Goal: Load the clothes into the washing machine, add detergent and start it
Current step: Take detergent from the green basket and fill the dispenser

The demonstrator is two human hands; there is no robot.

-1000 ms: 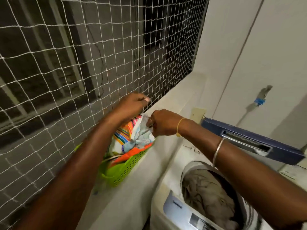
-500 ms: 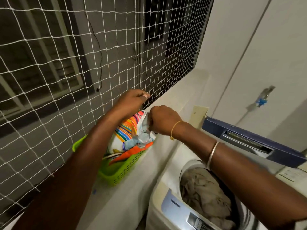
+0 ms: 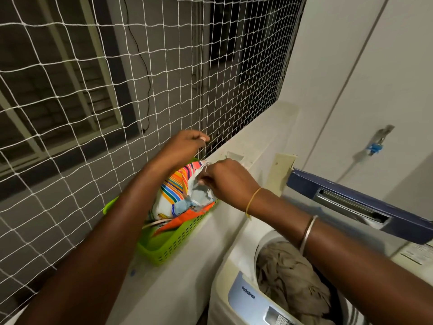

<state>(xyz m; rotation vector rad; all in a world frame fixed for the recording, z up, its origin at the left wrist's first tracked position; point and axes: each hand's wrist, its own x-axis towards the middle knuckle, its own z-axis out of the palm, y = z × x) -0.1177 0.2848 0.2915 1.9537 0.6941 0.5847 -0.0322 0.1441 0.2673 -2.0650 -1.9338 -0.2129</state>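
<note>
Head view, detergent bag [image 3: 174, 195] top pinched by right-hand fingers [image 3: 206, 177]

striped detergent bag [image 3: 174, 193] stands upright in a green basket [image 3: 173, 245], frame centre; crumpled beige clothes [image 3: 290, 280] fill the open washing machine [image 3: 236, 261], lower right.

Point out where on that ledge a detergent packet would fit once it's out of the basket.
The ledge is bare beyond the green basket, up to the wall corner, and on its sloping face between basket and washing machine. It is crowded at the basket, where the left hand and right hand work the striped packet, and the drum holds clothes.
</note>
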